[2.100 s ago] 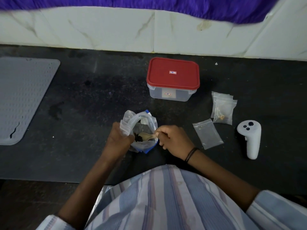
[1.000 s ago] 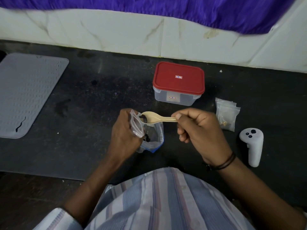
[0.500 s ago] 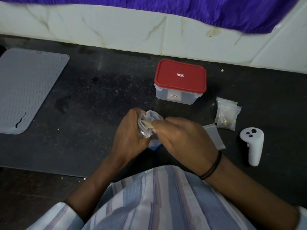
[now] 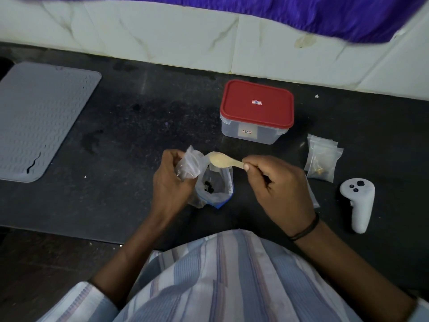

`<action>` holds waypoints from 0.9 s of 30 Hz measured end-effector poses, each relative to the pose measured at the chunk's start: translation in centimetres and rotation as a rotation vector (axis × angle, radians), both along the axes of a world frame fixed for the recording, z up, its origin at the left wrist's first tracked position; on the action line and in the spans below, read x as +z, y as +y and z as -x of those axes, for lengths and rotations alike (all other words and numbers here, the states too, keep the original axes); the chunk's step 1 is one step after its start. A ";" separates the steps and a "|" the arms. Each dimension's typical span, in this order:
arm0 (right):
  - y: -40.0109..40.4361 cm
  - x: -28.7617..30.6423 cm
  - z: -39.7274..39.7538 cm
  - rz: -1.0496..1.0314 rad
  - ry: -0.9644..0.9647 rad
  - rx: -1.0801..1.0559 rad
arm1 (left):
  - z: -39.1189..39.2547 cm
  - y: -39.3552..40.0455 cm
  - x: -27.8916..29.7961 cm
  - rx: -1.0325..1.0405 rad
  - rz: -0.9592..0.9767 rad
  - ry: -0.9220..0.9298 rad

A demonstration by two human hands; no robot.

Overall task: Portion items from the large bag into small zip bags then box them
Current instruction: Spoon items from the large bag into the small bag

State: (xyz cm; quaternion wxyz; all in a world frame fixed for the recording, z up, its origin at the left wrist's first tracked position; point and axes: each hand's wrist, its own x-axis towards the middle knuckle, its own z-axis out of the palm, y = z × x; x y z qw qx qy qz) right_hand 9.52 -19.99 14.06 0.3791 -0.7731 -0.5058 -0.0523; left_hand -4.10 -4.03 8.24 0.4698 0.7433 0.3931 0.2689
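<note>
Large bag (image 4: 214,185) sits centre frame on the dark counter (image 4: 130,126), mouth up, clear film with a blue bottom edge, a few small dark items (image 4: 208,184) at its base. Thin soft plastic, looks very light, will likely slump and slide if not held; best held at the rim, not the belly. Small zip bag (image 4: 189,165) is pinched against the large bag's left rim, in the left hand (image 4: 170,182), which is closed around both. Film is slick, so a fingertip pinch at the zip strip probably holds best, mouth kept spread. Contents of the small bag too blurred to tell.

Right hand (image 4: 276,189) is closed, thumb and fingers clamping the handle end of a pale spoon (image 4: 221,160). Spoon is stiff, light, bowl level just above the large bag's mouth, right of the small bag. Bowl looks empty, not certain.

Lower right of centre, a flat empty zip bag (image 4: 313,197) is mostly hidden behind the right hand. Right of frame, a stack of small bags (image 4: 322,159), some with tan bits inside. Upper centre-right, clear box with red lid (image 4: 256,108), lid on; rigid, needs opening before boxing. White controller (image 4: 357,198) far right. Grey mat (image 4: 39,117) upper left.
</note>
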 end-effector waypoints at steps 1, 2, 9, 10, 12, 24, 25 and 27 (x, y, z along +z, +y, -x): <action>0.0 -0.6 -0.3 0.029 0.038 -0.011 | 0.0 0.1 -0.1 0.018 0.015 0.023; 0.0 -1.2 -0.5 0.077 0.066 -0.017 | 0.1 0.1 -0.2 0.033 0.023 0.038; 1.1 -5.0 -1.0 0.522 0.116 -0.025 | 0.3 -0.6 -1.5 0.122 0.029 0.184; 1.2 -5.2 -1.0 0.527 0.102 -0.021 | 0.3 -0.7 -1.7 0.118 0.019 0.249; 1.3 -5.5 -0.8 0.524 0.086 -0.002 | 0.3 -1.0 -2.0 0.083 0.011 0.356; 1.0 -7.1 0.4 0.469 0.230 0.070 | 0.1 -0.4 -2.0 0.042 0.466 0.172; 1.0 -7.1 0.5 0.461 0.273 0.075 | 0.2 -0.3 -2.1 0.039 0.491 0.160; 1.0 -7.3 0.5 0.445 0.419 0.066 | 0.4 -0.3 -2.2 0.027 0.521 0.145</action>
